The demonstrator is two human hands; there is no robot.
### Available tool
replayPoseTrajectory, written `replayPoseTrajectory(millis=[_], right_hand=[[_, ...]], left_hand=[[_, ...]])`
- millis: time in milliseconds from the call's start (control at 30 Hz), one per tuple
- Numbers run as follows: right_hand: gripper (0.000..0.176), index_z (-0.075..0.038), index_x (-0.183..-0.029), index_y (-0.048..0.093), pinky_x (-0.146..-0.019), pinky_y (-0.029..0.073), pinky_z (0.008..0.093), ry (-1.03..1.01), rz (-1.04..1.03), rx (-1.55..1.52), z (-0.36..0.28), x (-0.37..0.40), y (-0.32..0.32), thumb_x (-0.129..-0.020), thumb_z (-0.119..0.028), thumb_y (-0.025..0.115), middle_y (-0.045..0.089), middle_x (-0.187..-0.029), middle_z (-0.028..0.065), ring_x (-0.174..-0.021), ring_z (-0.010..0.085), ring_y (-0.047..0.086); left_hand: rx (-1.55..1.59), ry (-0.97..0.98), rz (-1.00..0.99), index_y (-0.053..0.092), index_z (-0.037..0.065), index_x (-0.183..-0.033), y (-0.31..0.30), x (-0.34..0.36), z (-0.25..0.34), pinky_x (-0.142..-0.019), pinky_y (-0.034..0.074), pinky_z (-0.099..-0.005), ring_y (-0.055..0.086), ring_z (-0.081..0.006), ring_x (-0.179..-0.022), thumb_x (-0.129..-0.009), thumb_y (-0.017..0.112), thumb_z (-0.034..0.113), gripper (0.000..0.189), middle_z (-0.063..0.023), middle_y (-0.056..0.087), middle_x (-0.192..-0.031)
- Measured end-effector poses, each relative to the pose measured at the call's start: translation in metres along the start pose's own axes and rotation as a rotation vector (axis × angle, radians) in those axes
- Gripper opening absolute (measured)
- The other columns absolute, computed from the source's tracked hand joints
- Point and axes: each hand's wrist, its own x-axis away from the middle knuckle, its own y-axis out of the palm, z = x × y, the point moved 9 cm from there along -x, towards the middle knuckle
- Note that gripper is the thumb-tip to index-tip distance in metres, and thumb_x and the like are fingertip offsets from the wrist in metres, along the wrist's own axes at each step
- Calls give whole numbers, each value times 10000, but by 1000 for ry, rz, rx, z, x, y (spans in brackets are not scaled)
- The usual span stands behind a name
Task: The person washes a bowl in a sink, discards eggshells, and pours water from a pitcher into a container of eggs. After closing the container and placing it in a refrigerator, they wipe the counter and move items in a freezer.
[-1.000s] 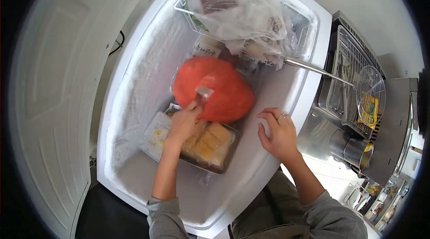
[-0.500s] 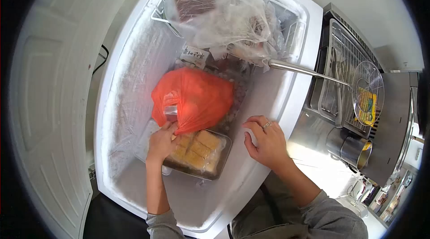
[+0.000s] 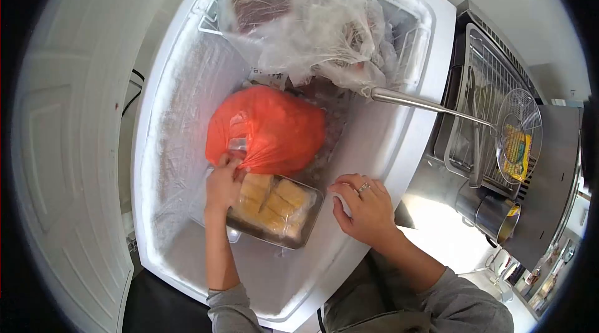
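A red plastic bag (image 3: 268, 127), bulging and closed at its near side, lies inside the chest freezer (image 3: 165, 202). My left hand (image 3: 223, 186) has its fingers closed on the bag's near-left edge; some fingertips are hidden by the plastic. Just below the bag sits a metal tray (image 3: 293, 242) with several yellow-brown blocks (image 3: 277, 205) under clear wrap. My right hand (image 3: 365, 208), with a ring on one finger, hovers right of the tray, fingers bent and apart, holding nothing.
Clear plastic bags (image 3: 312, 21) with frozen food fill the wire basket at the freezer's far end. A wire skimmer (image 3: 424, 102) lies across the right rim. Beyond stand a rack tray (image 3: 483, 108), a yellow packet (image 3: 515, 152) and a metal pot (image 3: 499, 214).
The red bag and my left hand have shifted slightly up and left, uncovering more of the wrapped blocks. My right hand has moved a little left. The view has shifted slightly.
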Motion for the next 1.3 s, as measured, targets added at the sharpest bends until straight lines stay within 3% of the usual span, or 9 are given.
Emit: replayPoseTrajectory(millis=[400,567,600,667,767,900,1100,1200,1300], right_hand=[[241,-100,-892,596,-600,426,323,60,62,-208,11,5,-8,-678,6,623,602,-847,33,-668,206,571],[268,-89,-895,593,-555,415,307,44,147,-292,15,6,-12,-667,52,598,608,-821,36,-618,202,558],[271,-84,-896,591,-545,413,304,38,157,-306,14,6,-13,-667,60,592,609,-816,38,-606,203,555],[269,-80,-897,589,-547,413,304,36,156,-306,14,6,-13,-667,60,593,610,-812,42,-602,200,557],[269,-72,-899,585,-550,414,304,31,148,-310,12,5,-13,-666,62,593,609,-801,48,-600,195,563],[275,-66,-901,579,-548,410,303,23,162,-320,10,5,-14,-664,73,586,602,-783,49,-613,191,575],[269,-58,-899,574,-555,421,309,49,122,-311,10,7,-11,-670,83,576,595,-780,69,-621,211,575],[249,-52,-890,568,-569,431,315,49,143,-322,7,6,-12,-684,86,570,588,-782,83,-624,217,574],[216,-44,-883,559,-580,439,321,62,128,-333,6,5,-12,-708,82,562,582,-780,90,-627,223,577]], left_hand=[[33,24,254,564,70,-1082,17,-35,26,-749,471,-432,571,-335,-913,-797,612,134,296,-134,520,-1055],[159,103,414,492,91,-1245,7,-11,49,-961,366,-462,434,-384,-1154,-800,607,130,461,-138,426,-1306],[156,101,417,492,91,-1245,10,-2,51,-961,366,-462,434,-384,-1154,-800,607,130,461,-138,426,-1306],[-200,86,256,364,140,-1369,33,10,56,-1060,193,-572,324,-410,-1258,-794,589,176,618,-106,337,-1416],[-283,-8,255,382,142,-1371,52,19,41,-1025,95,-680,267,-423,-1292,-808,580,268,610,-89,291,-1456],[-348,-97,188,418,157,-1358,58,2,40,-1017,72,-690,244,-416,-1317,-849,521,362,559,-27,250,-1487],[-170,-239,131,436,148,-1339,52,3,50,-1010,47,-696,207,-400,-1339,-832,550,376,567,-103,230,-1487],[73,-179,193,420,110,-1341,29,25,58,-1041,62,-652,228,-401,-1330,-816,606,321,595,-160,265,-1457],[252,-154,694,365,104,-1374,-36,70,18,-1063,211,-522,250,-366,-1334,-804,635,172,635,-175,224,-1470]])
